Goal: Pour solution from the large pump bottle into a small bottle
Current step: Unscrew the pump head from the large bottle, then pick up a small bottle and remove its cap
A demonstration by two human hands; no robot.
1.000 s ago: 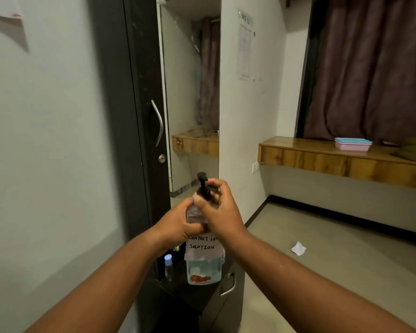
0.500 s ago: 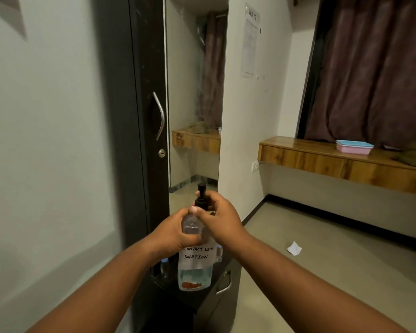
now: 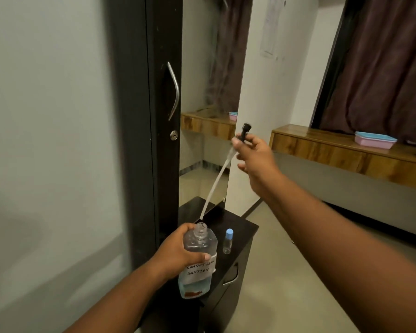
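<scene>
pump (image 3: 244,133) lifted out, tube slanting down-left

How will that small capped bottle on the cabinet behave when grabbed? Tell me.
The small bottle looks clear, so probably light. Narrow and upright, it could tip if nudged. Its round body would likely roll off the cabinet.

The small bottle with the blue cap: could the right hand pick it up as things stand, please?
Probably not yet: the right hand holds the pump head aloft. The small bottle itself stands unobstructed on the cabinet top.
</scene>
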